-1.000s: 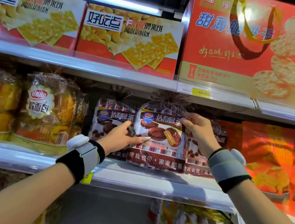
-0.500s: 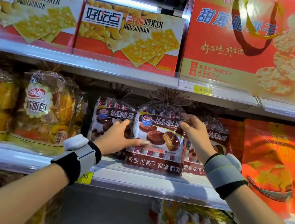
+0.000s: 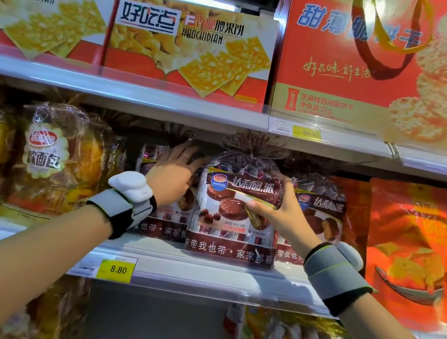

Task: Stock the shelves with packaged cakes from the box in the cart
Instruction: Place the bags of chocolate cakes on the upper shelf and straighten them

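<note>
From the head view, the brown cake bag (image 3: 237,201) stands upright at the front of the middle shelf (image 3: 198,277), just above the yellow 8.80 price tag (image 3: 117,269). The right hand (image 3: 283,212) has its grip closed on the bag's right side, thumb across the front. The left hand (image 3: 171,175), fingers straight and open, presses the neighbouring cake bag (image 3: 166,219) just left of it.

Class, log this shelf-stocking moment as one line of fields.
step: seating cakes | right hand: grips front chocolate pie bag | left hand: open on the bag beside it | place: middle shelf
</note>
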`<state>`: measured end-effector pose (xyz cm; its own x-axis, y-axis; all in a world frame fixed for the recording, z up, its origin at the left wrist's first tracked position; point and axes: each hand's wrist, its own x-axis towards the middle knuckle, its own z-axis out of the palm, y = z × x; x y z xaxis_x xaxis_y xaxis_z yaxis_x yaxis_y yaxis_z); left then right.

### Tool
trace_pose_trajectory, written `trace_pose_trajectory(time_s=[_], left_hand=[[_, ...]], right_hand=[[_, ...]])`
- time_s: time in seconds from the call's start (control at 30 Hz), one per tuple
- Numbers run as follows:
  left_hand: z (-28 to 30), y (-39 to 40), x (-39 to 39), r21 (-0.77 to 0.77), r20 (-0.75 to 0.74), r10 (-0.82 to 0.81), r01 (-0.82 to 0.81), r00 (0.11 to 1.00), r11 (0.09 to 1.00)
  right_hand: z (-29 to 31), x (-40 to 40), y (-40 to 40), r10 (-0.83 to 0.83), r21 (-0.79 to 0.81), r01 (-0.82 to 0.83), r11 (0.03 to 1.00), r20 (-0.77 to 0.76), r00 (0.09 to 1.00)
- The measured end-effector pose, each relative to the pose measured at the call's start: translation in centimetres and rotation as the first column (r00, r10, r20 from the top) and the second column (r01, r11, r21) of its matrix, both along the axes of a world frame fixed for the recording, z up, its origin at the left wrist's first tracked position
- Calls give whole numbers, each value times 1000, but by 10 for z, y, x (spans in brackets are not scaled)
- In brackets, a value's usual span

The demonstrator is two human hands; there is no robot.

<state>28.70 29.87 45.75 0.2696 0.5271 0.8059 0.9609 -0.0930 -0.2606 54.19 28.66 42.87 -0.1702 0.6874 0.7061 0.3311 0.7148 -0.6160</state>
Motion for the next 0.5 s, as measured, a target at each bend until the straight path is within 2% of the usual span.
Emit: trace_pose_trajectory(time_s=[0.13, 0.5], left_hand=[[9, 13, -5, -65, -70, 81, -85, 994, 994], [11, 18, -25, -137, 3, 96, -95, 995, 986]], right_hand=[[-2, -1, -4, -9, 32, 10, 999, -27, 1000], [-7, -6, 17, -12, 23, 14, 1000, -93, 996]])
